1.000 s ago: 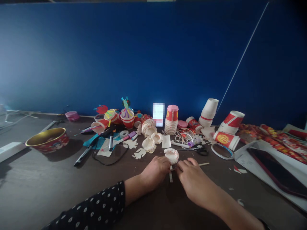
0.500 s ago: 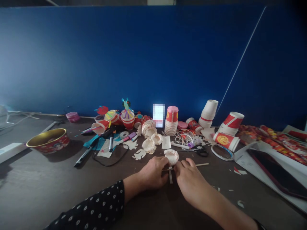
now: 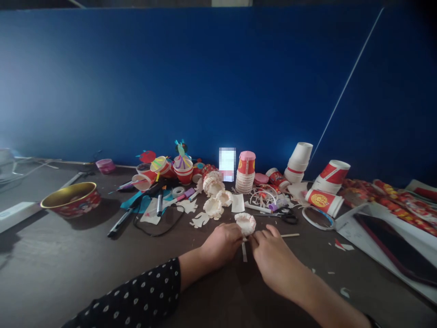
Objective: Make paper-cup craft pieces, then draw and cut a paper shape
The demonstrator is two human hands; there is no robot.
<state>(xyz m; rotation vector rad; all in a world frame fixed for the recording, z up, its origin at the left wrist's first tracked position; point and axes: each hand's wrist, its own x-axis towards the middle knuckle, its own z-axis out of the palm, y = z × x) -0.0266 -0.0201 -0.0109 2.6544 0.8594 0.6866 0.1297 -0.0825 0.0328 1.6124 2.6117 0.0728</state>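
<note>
A white paper flower (image 3: 245, 223) with a curled, frilled rim sits upright between my hands. My left hand (image 3: 222, 243) is closed, its fingertips at the flower's lower left edge. Closed over a thin wooden stick (image 3: 290, 235), my right hand (image 3: 273, 249) lies just right of the flower's base, and the stick's end juts out past it. A narrow white paper strip (image 3: 244, 252) hangs toward me below the flower, between the two hands. The fingers hide where flower, stick and strip meet.
More frilled paper flowers (image 3: 213, 206) lie beyond my hands. Black scissors (image 3: 289, 216) and a tape roll (image 3: 318, 217) are to the right, near a phone (image 3: 396, 246) in a white box lid. A gold-lined bowl (image 3: 71, 202) stands left; stacked paper cups (image 3: 245, 175) line the back.
The whole view has shifted slightly. My left hand has edged closer to the flower's base, covering the bit of stick that showed beside its fingers. My right hand stays nearly in place.
</note>
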